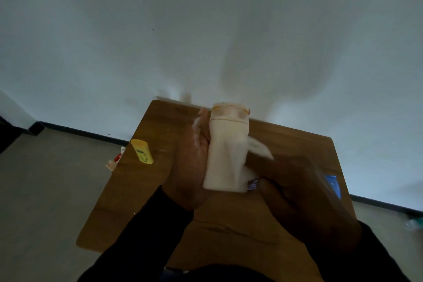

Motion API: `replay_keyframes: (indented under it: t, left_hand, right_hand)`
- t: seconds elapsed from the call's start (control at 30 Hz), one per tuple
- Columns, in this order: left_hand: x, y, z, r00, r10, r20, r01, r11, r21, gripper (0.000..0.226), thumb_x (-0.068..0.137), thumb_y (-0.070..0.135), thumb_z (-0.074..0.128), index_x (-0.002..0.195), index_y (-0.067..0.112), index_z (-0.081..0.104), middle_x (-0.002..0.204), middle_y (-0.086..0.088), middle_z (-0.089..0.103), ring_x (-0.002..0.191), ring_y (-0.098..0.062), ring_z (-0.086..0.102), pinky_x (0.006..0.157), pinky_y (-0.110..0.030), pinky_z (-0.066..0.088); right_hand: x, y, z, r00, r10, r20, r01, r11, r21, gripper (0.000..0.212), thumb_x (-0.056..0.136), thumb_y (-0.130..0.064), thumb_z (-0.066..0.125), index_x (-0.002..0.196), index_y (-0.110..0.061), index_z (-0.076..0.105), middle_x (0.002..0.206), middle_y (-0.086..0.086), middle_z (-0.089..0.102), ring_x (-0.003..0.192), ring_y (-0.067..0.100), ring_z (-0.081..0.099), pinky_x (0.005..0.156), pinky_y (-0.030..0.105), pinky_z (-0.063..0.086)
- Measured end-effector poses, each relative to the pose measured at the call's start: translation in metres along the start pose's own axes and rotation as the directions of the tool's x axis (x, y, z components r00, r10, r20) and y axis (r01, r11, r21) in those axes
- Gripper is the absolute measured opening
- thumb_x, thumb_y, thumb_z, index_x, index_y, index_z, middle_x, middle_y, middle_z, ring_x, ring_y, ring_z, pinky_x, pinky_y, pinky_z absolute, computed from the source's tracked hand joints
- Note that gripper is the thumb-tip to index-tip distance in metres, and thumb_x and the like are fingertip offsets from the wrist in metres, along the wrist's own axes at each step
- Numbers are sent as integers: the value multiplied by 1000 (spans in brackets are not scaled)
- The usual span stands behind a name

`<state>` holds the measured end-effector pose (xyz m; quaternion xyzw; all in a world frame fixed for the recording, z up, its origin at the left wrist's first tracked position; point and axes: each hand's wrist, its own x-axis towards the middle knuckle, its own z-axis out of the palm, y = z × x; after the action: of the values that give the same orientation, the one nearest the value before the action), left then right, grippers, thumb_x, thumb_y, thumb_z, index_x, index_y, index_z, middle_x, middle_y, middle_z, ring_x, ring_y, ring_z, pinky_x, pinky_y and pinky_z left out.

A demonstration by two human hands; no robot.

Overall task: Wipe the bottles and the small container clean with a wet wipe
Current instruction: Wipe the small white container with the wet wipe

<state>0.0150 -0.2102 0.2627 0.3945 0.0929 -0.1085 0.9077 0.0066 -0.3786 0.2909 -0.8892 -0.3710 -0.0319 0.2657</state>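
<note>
Left hand (192,162) grips the white bottle (225,151) from its left side, holding it upright above the tabletop (142,190), cap end away from me. Right hand (297,190) is motion-blurred to the right of the white bottle; I see it pressing a white wet wipe (259,150) against the bottle's right side, fingers apparently closed on the wipe, though the blur hides the exact hold. Yellow bottle (142,151) stands well left of the white bottle, near the tabletop's left edge. Something blue (333,185) shows right of the white bottle, partly behind the right hand; I cannot tell what it is. Small red-and-white litter (115,160) lies on the floor, left of the yellow bottle
</note>
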Motion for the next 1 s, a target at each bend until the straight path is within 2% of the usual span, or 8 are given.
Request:
replay_keyframes:
  t: [0.1, 0.23, 0.37, 0.53, 0.67, 0.77, 0.9, 1.0]
  left_hand:
    - [2, 3, -5, 1000, 25, -18, -24, 999, 27, 62, 96, 56, 28, 127, 15, 62, 114, -15, 65, 97, -26, 63, 80, -36, 53]
    - [2, 17, -11, 995, 104, 2, -104, 993, 53, 57, 90, 56, 33, 114, 19, 69, 101, -10, 72, 87, -23, 68, 73, -34, 57]
    - [0, 26, -15, 995, 75, 62, -78, 996, 43, 76, 94, 61, 24, 131, 2, 54, 92, -22, 60, 76, -29, 58, 67, -34, 50]
    - [2, 28, -21, 996, 69, 48, -74, 991, 110, 64, 95, 61, 24, 104, 20, 73, 93, -9, 72, 81, -23, 68, 72, -35, 54]
    - [-1, 37, -24, 996, 69, 63, -71, 997, 34, 72, 93, 63, 27, 122, 7, 63, 94, -19, 65, 82, -30, 61, 73, -37, 51]
    - [-3, 40, -30, 995, -1, 101, 0, 1000, 7, 76, 85, 67, 31, 116, 4, 61, 88, -19, 59, 73, -30, 56, 64, -32, 49]
    - [-3, 44, -40, 996, 54, 72, -58, 997, 49, 71, 92, 64, 26, 121, 11, 64, 106, -14, 70, 94, -28, 66, 80, -39, 55]
    - [-5, 51, -44, 994, 35, 100, -35, 999, 0, 76, 92, 66, 25, 128, 8, 58, 103, -17, 67, 89, -31, 65, 78, -40, 53]
  right_hand:
    - [12, -3, 5, 998, -32, -58, 26, 995, -92, 42, 89, -32, 43, 129, -25, 51, 77, -15, 64, 54, -8, 47, 52, 5, 36]
    - [19, -5, 3, 989, 78, -125, -94, 987, -128, 45, 90, -35, 37, 130, -21, 51, 80, -4, 70, 54, -2, 51, 51, 13, 47]
    - [18, -33, 14, 995, -76, 56, 85, 981, -174, 47, 86, -35, 41, 133, -27, 41, 78, -9, 70, 54, -11, 50, 51, 0, 34]
    - [42, -30, 15, 980, 56, -190, -98, 972, -215, 47, 89, -35, 36, 134, -23, 44, 73, -1, 69, 50, 8, 57, 44, 20, 45]
    - [33, -46, 19, 999, 13, -52, -26, 964, -266, 50, 85, -35, 37, 134, -25, 42, 71, -7, 68, 47, -2, 50, 47, 6, 34]
    - [37, -61, 34, 998, -63, -4, 59, 957, -285, 51, 84, -34, 40, 135, -28, 36, 74, -7, 70, 48, 0, 57, 43, 12, 45]
    - [54, -53, 30, 974, 113, -195, -162, 953, -256, 51, 90, -36, 33, 139, -27, 40, 75, -3, 68, 53, 6, 53, 48, 20, 44]
    - [46, -63, 36, 987, 118, -104, -145, 944, -297, 52, 89, -37, 36, 140, -27, 35, 70, -6, 67, 47, 1, 49, 42, 17, 44]
